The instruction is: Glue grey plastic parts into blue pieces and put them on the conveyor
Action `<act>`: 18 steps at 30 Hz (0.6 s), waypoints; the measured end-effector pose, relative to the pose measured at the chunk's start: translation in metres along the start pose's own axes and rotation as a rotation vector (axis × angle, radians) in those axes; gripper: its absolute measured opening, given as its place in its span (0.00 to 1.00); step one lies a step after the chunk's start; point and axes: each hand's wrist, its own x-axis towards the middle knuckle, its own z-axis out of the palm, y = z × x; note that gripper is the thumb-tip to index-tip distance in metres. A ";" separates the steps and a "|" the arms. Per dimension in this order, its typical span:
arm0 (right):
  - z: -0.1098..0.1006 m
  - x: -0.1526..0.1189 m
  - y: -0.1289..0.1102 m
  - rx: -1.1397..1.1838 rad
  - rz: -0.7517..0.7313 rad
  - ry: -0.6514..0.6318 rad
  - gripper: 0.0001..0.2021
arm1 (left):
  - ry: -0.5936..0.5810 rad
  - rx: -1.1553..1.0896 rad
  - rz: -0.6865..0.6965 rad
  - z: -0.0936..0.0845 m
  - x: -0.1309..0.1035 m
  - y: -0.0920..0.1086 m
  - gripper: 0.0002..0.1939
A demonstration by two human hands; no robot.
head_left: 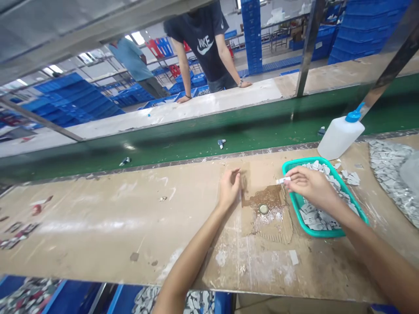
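My right hand (pixel 307 185) pinches a small white plastic piece (pixel 282 180) between thumb and fingertips, over the left rim of a green basket (pixel 296 213). The basket holds many similar grey-white pieces (pixel 316 216). My left hand (pixel 230 187) rests on the cardboard-covered bench, fingers loosely curled, with a gap between thumb and fingers and nothing visible in it. Between my hands lies a torn cardboard patch (pixel 284 226) with a wet brown stain (pixel 266 195). On it sits a small round cap (pixel 263 209).
A white bottle with a blue nozzle (pixel 340 137) stands behind the basket. At right lies a clear bag of pieces (pixel 393 174). A green conveyor (pixel 183 146) carries small dark-and-white parts (pixel 221 143). Across it, a person (pixel 204 48) leans on the far ledge. Blue bins (pixel 126 301) sit below the bench edge.
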 end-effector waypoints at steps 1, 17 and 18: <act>0.007 -0.005 -0.002 0.087 0.010 -0.055 0.15 | 0.048 -0.057 -0.054 0.000 0.003 -0.007 0.09; 0.047 -0.031 0.000 -0.194 -0.196 -0.184 0.09 | 0.208 -0.310 -0.210 -0.010 0.014 -0.019 0.08; 0.046 -0.030 0.002 -0.205 -0.211 -0.180 0.10 | 0.224 -0.287 -0.194 -0.020 0.014 -0.014 0.08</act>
